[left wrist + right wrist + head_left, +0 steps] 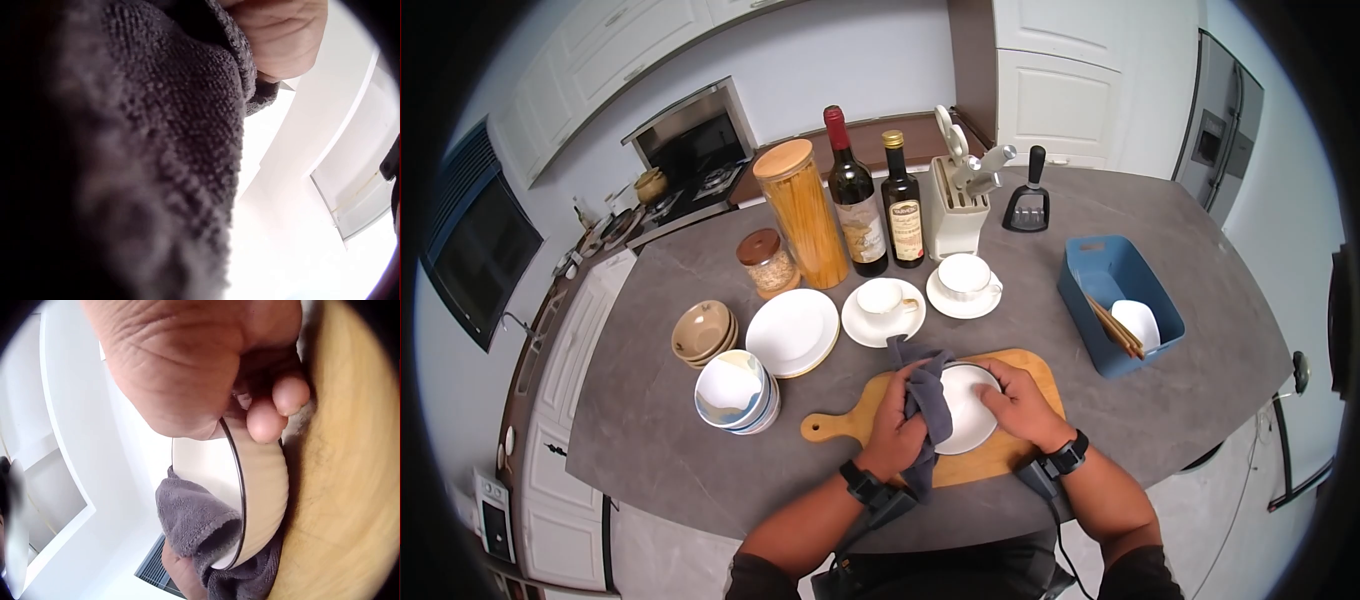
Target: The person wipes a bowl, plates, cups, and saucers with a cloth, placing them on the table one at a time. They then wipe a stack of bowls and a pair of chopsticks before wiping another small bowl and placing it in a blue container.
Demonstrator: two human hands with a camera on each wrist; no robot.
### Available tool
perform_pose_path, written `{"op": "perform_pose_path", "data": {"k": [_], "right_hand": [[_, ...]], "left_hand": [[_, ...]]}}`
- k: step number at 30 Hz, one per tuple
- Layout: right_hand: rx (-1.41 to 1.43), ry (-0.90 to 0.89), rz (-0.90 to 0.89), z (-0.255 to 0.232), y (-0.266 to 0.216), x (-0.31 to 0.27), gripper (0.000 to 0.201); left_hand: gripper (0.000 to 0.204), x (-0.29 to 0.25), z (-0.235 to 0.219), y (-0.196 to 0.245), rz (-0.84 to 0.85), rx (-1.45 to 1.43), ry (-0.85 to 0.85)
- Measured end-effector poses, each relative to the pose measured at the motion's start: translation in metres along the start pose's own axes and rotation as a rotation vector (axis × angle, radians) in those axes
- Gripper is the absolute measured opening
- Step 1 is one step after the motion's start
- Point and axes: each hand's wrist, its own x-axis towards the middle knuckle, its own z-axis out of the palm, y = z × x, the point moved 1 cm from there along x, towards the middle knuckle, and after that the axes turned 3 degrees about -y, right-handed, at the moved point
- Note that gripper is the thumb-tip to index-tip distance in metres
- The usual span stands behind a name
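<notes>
A white bowl with a dark rim is held tilted over the wooden cutting board. My right hand grips its right side, thumb inside the rim and fingers under the ribbed outer wall. On the other side my left hand holds a dark grey towel, folded over the bowl's left edge. In the left wrist view the towel fills most of the picture and hides the left fingers. The right wrist view shows the towel lapping inside and outside the rim.
Left of the board stand stacked bowls, brown bowls and white plates. Two cups on saucers sit behind it, with bottles and a knife block further back. A blue bin holds chopsticks and a white dish.
</notes>
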Motion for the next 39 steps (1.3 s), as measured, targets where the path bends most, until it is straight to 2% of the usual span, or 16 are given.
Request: {"op": "perform_pose_path", "data": {"k": [1,3,6,10,12,13,16,18,19,22,24,28,30,34,37,39], "right_hand": [[0.0,0.002,0.0,0.001,-0.011,-0.002,0.044],[0.185,0.011,0.33,0.003,-0.039,-0.004,0.044],[0.41,0.024,0.269,0.013,-0.031,-0.004,0.043],[0.372,0.012,0.263,0.01,-0.023,0.0,0.045],[-0.23,0.048,-0.165,0.0,0.0,0.002,0.047],[-0.23,0.051,-0.162,0.001,0.001,0.0,0.047],[-0.063,0.043,-0.052,0.006,-0.009,0.0,0.046],[0.335,0.077,0.33,0.013,-0.04,-0.004,0.037],[0.334,0.076,0.333,0.013,-0.04,-0.004,0.037],[0.381,0.032,0.307,0.01,-0.034,-0.001,0.037],[-0.19,0.091,-0.106,0.004,-0.016,0.002,0.041],[-0.11,0.057,-0.121,0.005,-0.007,0.001,0.043],[0.295,0.042,0.279,0.01,-0.04,-0.003,0.042],[0.403,-0.029,0.275,0.008,-0.026,-0.002,0.042],[0.352,0.015,0.267,0.01,-0.034,-0.002,0.043],[0.151,0.028,0.269,0.008,-0.033,-0.004,0.041]], "left_hand": [[0.06,0.0,0.001,0.0,0.029,-0.006,0.002],[0.059,0.001,0.002,-0.001,0.065,-0.009,0.012],[0.059,0.0,0.001,-0.01,0.068,-0.078,0.101],[0.06,0.001,-0.003,-0.008,0.017,-0.107,0.056],[0.061,0.001,0.0,-0.002,0.01,-0.07,0.004],[0.061,0.001,0.002,0.002,0.026,-0.027,-0.009],[0.061,0.0,0.003,-0.005,0.045,-0.039,0.031],[0.061,0.001,0.001,-0.009,0.045,-0.099,0.077],[0.062,0.002,-0.001,-0.008,0.023,-0.126,0.082],[0.062,0.002,-0.004,-0.009,0.0,-0.134,0.068],[0.062,0.001,-0.003,-0.008,-0.007,-0.115,0.043],[0.062,0.0,0.003,-0.002,0.037,-0.047,0.001],[0.062,-0.001,0.002,-0.001,0.054,-0.076,0.035],[0.062,0.0,-0.003,-0.01,0.017,-0.138,0.06],[0.062,0.0,-0.001,-0.009,-0.001,-0.138,0.044],[0.062,-0.001,0.001,-0.004,-0.013,-0.13,0.036]]}}
